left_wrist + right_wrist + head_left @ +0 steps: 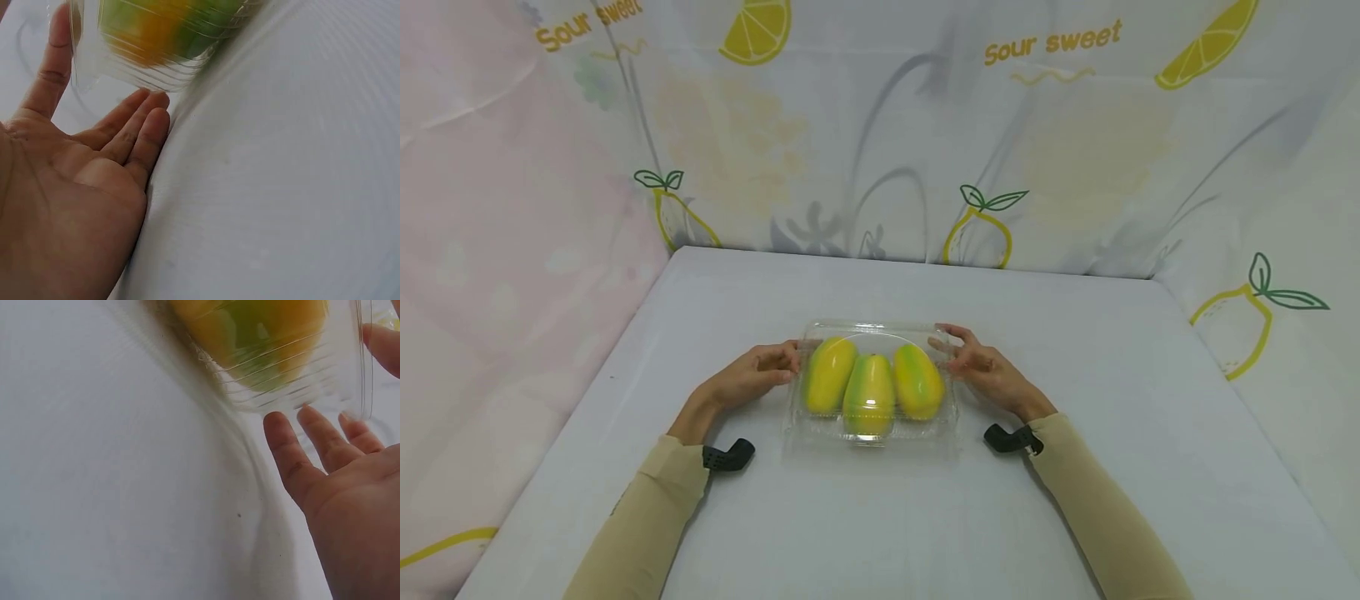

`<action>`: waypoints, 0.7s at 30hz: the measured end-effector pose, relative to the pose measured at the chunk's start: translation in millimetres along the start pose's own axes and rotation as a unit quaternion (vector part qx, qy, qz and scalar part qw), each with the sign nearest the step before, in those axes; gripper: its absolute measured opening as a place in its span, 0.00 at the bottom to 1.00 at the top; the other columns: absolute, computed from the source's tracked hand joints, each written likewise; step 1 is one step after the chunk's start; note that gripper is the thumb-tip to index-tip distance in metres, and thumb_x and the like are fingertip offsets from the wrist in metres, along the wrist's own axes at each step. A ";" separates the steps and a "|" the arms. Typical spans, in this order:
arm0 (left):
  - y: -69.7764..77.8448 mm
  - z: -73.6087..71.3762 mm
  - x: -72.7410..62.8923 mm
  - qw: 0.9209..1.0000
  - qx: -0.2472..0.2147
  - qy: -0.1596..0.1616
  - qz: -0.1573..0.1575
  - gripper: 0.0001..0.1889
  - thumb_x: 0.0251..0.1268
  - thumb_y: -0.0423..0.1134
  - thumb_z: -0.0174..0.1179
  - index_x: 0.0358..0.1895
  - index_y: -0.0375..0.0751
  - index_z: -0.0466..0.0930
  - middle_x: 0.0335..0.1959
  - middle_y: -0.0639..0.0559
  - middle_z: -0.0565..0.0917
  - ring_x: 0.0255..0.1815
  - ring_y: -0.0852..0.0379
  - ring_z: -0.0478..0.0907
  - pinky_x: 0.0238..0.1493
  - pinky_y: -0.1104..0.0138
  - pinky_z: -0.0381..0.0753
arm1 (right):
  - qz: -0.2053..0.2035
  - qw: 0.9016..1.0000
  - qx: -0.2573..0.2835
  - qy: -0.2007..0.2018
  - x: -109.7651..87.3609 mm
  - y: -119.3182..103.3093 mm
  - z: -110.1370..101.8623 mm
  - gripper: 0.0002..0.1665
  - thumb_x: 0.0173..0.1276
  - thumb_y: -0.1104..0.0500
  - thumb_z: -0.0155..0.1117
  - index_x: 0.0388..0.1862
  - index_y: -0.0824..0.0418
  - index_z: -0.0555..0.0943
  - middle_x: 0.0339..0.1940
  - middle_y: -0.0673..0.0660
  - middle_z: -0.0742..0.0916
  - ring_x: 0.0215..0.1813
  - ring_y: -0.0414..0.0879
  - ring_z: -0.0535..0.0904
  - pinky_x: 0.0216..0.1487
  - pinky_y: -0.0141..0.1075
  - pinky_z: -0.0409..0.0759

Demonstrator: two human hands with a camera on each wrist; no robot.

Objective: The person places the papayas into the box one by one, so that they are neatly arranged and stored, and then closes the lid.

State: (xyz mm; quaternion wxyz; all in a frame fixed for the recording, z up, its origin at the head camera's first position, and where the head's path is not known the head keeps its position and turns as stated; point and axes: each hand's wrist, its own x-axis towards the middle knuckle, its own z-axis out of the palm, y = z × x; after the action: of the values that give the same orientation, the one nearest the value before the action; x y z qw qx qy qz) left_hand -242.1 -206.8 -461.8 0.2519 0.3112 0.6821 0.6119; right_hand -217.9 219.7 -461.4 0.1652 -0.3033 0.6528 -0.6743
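A clear plastic clamshell box (871, 423) stands on the white table with its lid over three glossy yellow-green fruits (869, 387) that look like mangoes. At its left side my left hand (752, 375) has its fingers fairly straight, the tips right at the wall and rim. My right hand (992, 377) is at the opposite side, fingers spread, some seen through the clear plastic. Both wrist views show the ribbed box wall (156, 72) close to the fingertips, with the palm of the left hand (75, 187) and of the right hand (359, 494) apart from it.
The white table (880, 525) reaches back to a hanging cloth (865, 125) printed with lemons and lettering. A pink cloth (512, 208) hangs at the left. Dark wrist-worn cameras (730, 455) sit below both hands, at the beige sleeves (1097, 508).
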 end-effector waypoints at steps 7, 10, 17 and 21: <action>-0.1 0.2 6.0 0.999 0.025 -0.019 0.031 0.25 0.57 0.50 0.70 0.41 0.37 0.68 0.52 0.46 0.73 0.62 0.53 0.69 0.64 0.64 0.66 | 0.016 0.999 -0.052 0.004 -2.4 -3.2 1.4 0.11 0.76 0.64 0.50 0.31 0.59 0.74 0.80 0.63 0.50 0.79 0.66 0.48 0.77 0.49 0.52; 2.0 2.0 8.0 0.999 0.015 -0.027 0.034 0.22 0.56 0.41 0.72 0.41 0.36 0.67 0.43 0.50 0.70 0.52 0.57 0.69 0.57 0.69 0.69 | 0.039 0.995 -0.091 0.002 -4.8 -6.3 0.5 0.12 0.77 0.64 0.49 0.31 0.63 0.73 0.80 0.65 0.51 0.80 0.66 0.45 0.75 0.64 0.40; 6.5 5.6 6.6 0.999 0.021 -0.033 0.030 0.21 0.54 0.30 0.71 0.41 0.34 0.65 0.42 0.48 0.68 0.52 0.58 0.68 0.58 0.72 0.68 | 0.079 0.985 -0.156 0.000 -7.9 -18.3 0.1 0.14 0.78 0.63 0.46 0.32 0.61 0.76 0.78 0.67 0.61 0.81 0.62 0.43 0.72 0.68 0.43; 8.7 7.9 3.3 0.999 0.030 -0.025 0.014 0.22 0.54 0.28 0.70 0.44 0.37 0.65 0.45 0.46 0.67 0.56 0.58 0.67 0.61 0.75 0.65 | 0.080 0.980 -0.181 -0.003 -10.0 -23.7 1.5 0.12 0.77 0.64 0.47 0.33 0.62 0.77 0.76 0.67 0.65 0.80 0.62 0.45 0.73 0.66 0.47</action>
State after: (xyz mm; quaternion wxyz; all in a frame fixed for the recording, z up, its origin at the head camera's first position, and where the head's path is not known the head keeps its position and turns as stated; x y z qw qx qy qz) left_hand -237.6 -198.6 -454.1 0.2513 0.3434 0.6893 0.5863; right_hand -205.2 226.9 -440.1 0.1628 -0.2772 0.7854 -0.5289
